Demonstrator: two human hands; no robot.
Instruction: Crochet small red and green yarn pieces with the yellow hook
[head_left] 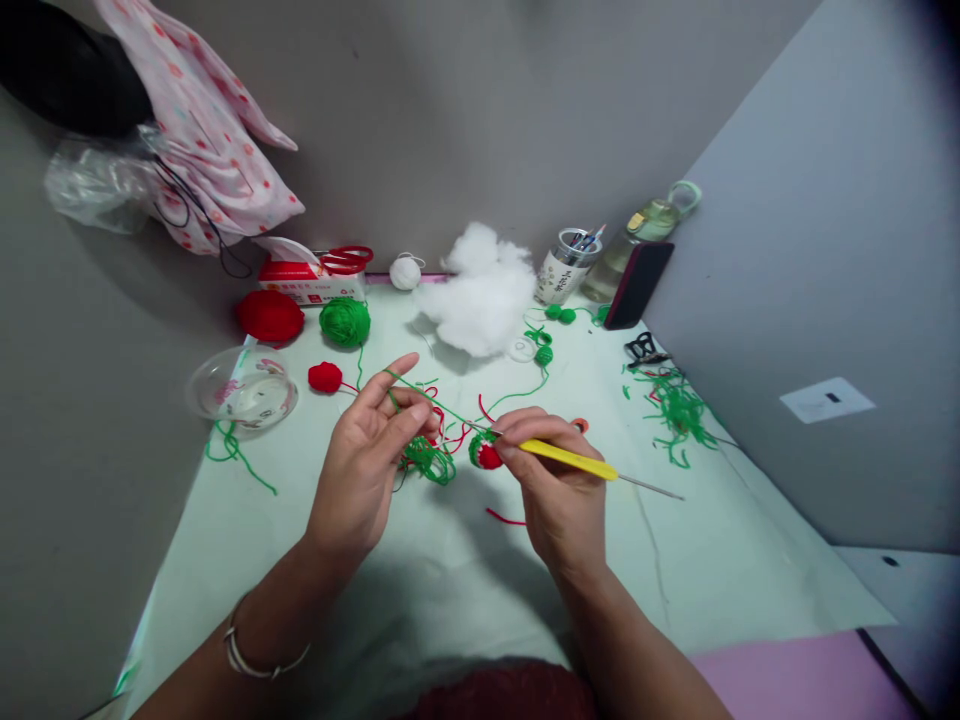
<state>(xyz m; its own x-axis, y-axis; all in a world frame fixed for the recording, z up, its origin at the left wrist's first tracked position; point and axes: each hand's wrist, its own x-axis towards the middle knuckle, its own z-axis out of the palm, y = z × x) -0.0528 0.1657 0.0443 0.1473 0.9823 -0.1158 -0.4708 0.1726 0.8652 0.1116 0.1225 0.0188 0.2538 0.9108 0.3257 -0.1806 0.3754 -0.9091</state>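
My right hand [559,480] grips a crochet hook with a yellow handle [570,459], its thin metal tip pointing left. A small round crocheted piece in red, white and green [487,452] sits at my right fingertips, by the hook. Green yarn [435,400] runs from the hook to my left hand [367,460], where it passes over the raised index finger. The other left fingers curl in toward the thumb around the strand. Behind the left fingertips lies a tangle of green yarn [429,460] with red strands beside it.
A green yarn ball [345,322], red yarn balls [270,317] and a clear bowl [251,388] stand at the left. White stuffing [480,300] is heaped at the back. Toward the right are a pen holder [564,272], bottle [626,240], phone [640,286] and green yarn scraps [682,408].
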